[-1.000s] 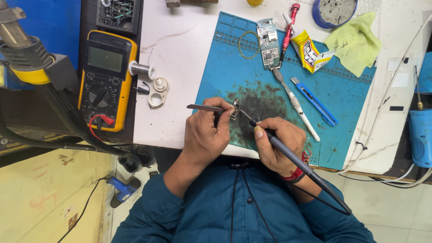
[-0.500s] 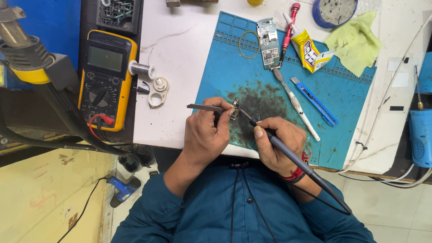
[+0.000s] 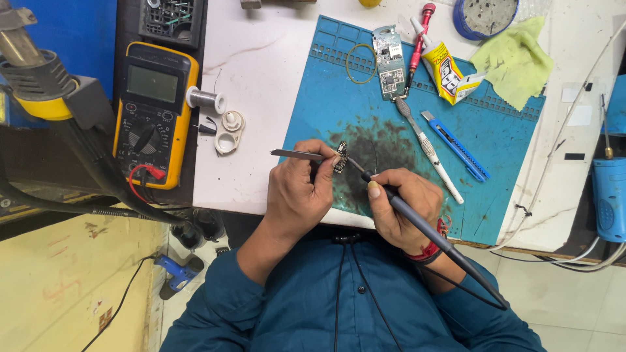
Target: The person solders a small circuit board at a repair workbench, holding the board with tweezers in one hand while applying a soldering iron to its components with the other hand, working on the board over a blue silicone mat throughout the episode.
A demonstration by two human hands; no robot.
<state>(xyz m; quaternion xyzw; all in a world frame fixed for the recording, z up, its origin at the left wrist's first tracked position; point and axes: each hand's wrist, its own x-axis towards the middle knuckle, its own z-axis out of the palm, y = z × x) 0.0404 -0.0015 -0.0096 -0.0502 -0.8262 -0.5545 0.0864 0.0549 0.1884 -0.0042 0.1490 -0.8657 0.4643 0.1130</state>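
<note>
My left hand (image 3: 297, 189) grips metal tweezers (image 3: 293, 154) that pinch a small dark circuit piece (image 3: 340, 157) above the scorched patch of the blue work mat (image 3: 502, 137). My right hand (image 3: 401, 205) holds a grey soldering iron (image 3: 424, 228) like a pen, its tip touching the small piece from the right. The iron's cable trails off past my right wrist, which wears a red thread band.
A yellow multimeter (image 3: 153, 111) lies at the left, with a solder spool (image 3: 205, 99) and a white holder (image 3: 229, 130) beside it. On the mat lie a green circuit board (image 3: 389, 62), a red screwdriver (image 3: 418, 36), a glue tube (image 3: 447, 72), a scalpel (image 3: 427, 146) and a blue knife (image 3: 456, 146). A yellow cloth (image 3: 515, 58) sits far right.
</note>
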